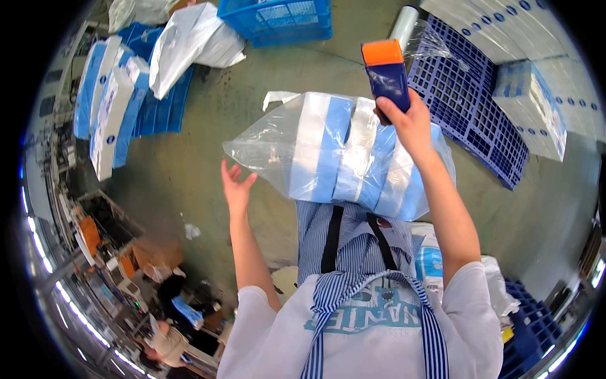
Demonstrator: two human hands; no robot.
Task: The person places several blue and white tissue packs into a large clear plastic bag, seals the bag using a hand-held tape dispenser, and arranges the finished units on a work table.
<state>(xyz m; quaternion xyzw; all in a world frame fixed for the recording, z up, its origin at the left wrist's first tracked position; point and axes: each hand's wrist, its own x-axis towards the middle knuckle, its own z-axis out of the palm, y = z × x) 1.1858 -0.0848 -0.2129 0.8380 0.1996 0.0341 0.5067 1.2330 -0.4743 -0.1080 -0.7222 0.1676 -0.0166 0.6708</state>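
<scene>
Worker in a striped apron stands over a clear plastic bag (334, 151) stuffed with blue-and-white packs, which rests against the person's front, above a concrete floor (208, 145). The right hand (411, 123) is raised over the bag's far edge, fingers (386, 115) closed around a dark blue handheld device with an orange top (386, 72). The left hand (237, 184) hangs open beside the bag's left corner, fingers spread and palm turned up, gripping nothing and not touching the plastic.

Judging by the scene, the packs are already gathered inside the bag, but its loose left end looks unsealed, so closing or marking the bundle appears still to be done; whether the device is in use right now cannot be told.

Around the worker, the grey floor carries other goods: more blue-and-white packs (110, 107) stacked on a blue pallet (158, 107) at upper left, with a white sack (189, 44) lying over them, and a blue crate (278, 19) at the top. A dark blue pallet (467, 95) lies at upper right, with a roll of clear wrap (404, 25) at its corner and a wrapped bundle (530, 110) on it. Machinery and another person (167, 338) show at lower left.
</scene>
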